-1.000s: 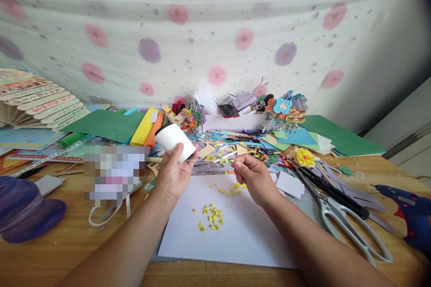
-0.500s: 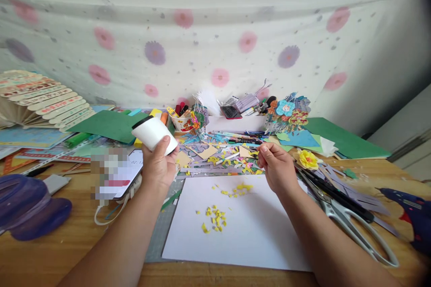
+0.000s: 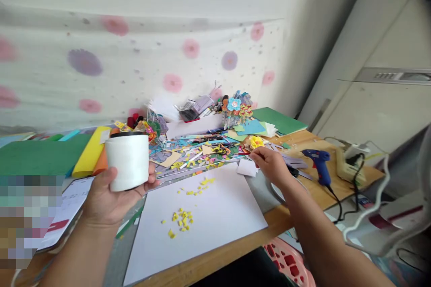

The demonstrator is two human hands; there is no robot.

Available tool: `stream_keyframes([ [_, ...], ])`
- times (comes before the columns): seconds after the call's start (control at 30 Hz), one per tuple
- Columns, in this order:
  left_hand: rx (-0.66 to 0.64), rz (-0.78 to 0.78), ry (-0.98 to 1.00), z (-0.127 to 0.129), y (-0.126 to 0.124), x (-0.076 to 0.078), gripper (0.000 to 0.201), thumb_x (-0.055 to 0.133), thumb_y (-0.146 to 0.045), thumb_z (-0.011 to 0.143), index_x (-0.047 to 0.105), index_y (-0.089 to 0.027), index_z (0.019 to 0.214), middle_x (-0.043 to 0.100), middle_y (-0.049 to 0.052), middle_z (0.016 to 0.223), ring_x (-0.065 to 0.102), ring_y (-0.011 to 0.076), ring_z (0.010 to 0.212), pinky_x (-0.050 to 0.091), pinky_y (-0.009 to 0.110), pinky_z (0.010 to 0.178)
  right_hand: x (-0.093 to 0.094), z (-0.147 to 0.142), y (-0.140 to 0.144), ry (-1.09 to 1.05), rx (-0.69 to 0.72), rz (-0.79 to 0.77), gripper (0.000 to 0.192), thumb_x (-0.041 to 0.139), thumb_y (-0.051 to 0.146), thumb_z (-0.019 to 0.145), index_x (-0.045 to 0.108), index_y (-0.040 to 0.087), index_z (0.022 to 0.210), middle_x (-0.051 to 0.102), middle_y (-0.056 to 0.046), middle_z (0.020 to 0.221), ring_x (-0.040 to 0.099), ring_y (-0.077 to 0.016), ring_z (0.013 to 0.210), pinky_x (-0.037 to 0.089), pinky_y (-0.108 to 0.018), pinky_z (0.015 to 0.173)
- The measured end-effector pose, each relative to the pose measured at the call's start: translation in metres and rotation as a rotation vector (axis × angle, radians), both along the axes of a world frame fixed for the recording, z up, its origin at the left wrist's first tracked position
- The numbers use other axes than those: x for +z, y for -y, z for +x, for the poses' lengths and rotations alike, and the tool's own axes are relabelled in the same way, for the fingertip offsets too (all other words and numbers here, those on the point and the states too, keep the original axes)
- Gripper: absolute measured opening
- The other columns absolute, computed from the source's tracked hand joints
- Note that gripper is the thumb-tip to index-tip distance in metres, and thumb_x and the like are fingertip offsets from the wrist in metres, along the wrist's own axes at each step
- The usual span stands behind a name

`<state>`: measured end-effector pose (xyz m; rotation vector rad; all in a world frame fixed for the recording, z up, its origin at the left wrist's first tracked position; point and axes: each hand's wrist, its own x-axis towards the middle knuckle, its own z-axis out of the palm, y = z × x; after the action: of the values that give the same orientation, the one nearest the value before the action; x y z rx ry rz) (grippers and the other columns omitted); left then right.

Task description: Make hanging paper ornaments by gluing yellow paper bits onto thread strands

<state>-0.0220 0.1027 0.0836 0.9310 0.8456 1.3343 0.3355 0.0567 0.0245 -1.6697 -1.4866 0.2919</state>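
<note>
My left hand point(image 3: 107, 199) is wrapped round a spool of white thread point(image 3: 128, 163) with a black rim, held nearly upright above the table's left side. A thin white thread point(image 3: 202, 165) runs from near the spool across to my right hand point(image 3: 269, 163), whose thumb and fingers are pinched together at its end. Below both hands lies a large white sheet point(image 3: 215, 228) bearing small yellow paper bits point(image 3: 183, 220). Close to my right fingertips are a yellow paper flower point(image 3: 257, 142) and a small white paper piece point(image 3: 247, 167).
Paper scraps point(image 3: 188, 157) and pens cover the table's back. A blue glue gun point(image 3: 318, 163) stands at the right near a power strip point(image 3: 350, 166). A phone point(image 3: 72, 204) lies at the left. Below the table edge shows a pink stool point(image 3: 289, 262).
The view has turned right. The spool has gone from tilted to nearly upright, closer to me. My right hand has moved farther from the left, and the thread between them now shows.
</note>
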Motion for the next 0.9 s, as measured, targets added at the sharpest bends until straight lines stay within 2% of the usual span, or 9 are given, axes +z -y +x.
stream_keyframes([
  [0.1, -0.082, 0.029, 0.022, 0.012, 0.003, 0.0, 0.058, 0.08, -0.035, 0.054, 0.067, -0.026, 0.11, 0.069, 0.005, 0.073, 0.061, 0.0224, 0.066, 0.058, 0.034, 0.056, -0.013, 0.027, 0.023, 0.026, -0.107, -0.026, 0.024, 0.051, 0.038, 0.081, 0.06, 0.019, 0.07, 0.058, 0.0, 0.055, 0.051, -0.0154, 0.055, 0.035, -0.026, 0.055],
  [0.2, -0.048, 0.048, -0.04, 0.018, 0.003, -0.001, 0.068, 0.083, -0.027, 0.051, 0.065, -0.027, 0.117, 0.071, 0.005, 0.081, 0.064, 0.0243, 0.07, 0.06, 0.037, 0.058, -0.018, 0.043, 0.043, 0.012, -0.145, -0.042, 0.027, 0.049, 0.04, 0.082, 0.058, 0.019, 0.067, 0.056, 0.0, 0.055, 0.049, -0.0153, 0.054, 0.035, -0.027, 0.055],
  [0.37, -0.075, 0.083, -0.147, 0.003, 0.012, 0.0, 0.073, 0.086, -0.027, 0.049, 0.064, -0.025, 0.118, 0.072, 0.008, 0.086, 0.064, 0.0247, 0.068, 0.059, 0.032, 0.054, -0.02, 0.036, 0.058, 0.098, -0.062, -0.123, 0.026, 0.048, 0.039, 0.086, 0.063, 0.019, 0.079, 0.063, -0.002, 0.063, 0.055, -0.0166, 0.058, 0.039, -0.027, 0.059],
  [0.5, -0.008, 0.086, -0.153, -0.014, 0.023, 0.001, 0.082, 0.088, -0.024, 0.046, 0.061, -0.03, 0.123, 0.074, 0.005, 0.09, 0.064, 0.0237, 0.07, 0.059, 0.032, 0.057, -0.026, 0.039, 0.065, 0.417, -0.162, -0.167, 0.023, 0.048, 0.034, 0.088, 0.066, 0.019, 0.092, 0.07, -0.007, 0.081, 0.063, -0.0223, 0.073, 0.04, -0.03, 0.064],
  [0.63, 0.027, 0.045, -0.168, -0.026, 0.028, -0.002, 0.086, 0.089, -0.023, 0.047, 0.059, -0.031, 0.126, 0.075, 0.002, 0.088, 0.065, 0.0222, 0.07, 0.059, 0.029, 0.057, -0.038, 0.06, 0.076, 0.709, -0.239, -0.321, 0.027, 0.048, 0.031, 0.09, 0.064, 0.015, 0.105, 0.07, -0.014, 0.099, 0.065, -0.0299, 0.094, 0.042, -0.034, 0.074],
  [0.73, 0.057, 0.04, -0.193, -0.03, 0.029, -0.005, 0.084, 0.089, -0.022, 0.047, 0.06, -0.03, 0.126, 0.076, 0.002, 0.087, 0.065, 0.0231, 0.071, 0.058, 0.029, 0.057, -0.043, 0.068, 0.084, 0.725, -0.22, -0.408, 0.027, 0.048, 0.031, 0.092, 0.063, 0.015, 0.107, 0.071, -0.014, 0.096, 0.066, -0.0291, 0.093, 0.043, -0.033, 0.074],
  [0.9, 0.049, 0.043, -0.2, -0.03, 0.026, -0.009, 0.082, 0.088, -0.021, 0.049, 0.059, -0.03, 0.125, 0.076, 0.001, 0.09, 0.066, 0.0225, 0.074, 0.058, 0.028, 0.059, -0.041, 0.058, 0.083, 0.734, -0.223, -0.444, 0.031, 0.051, 0.036, 0.09, 0.063, 0.017, 0.112, 0.072, -0.014, 0.095, 0.068, -0.0287, 0.086, 0.041, -0.031, 0.063],
])
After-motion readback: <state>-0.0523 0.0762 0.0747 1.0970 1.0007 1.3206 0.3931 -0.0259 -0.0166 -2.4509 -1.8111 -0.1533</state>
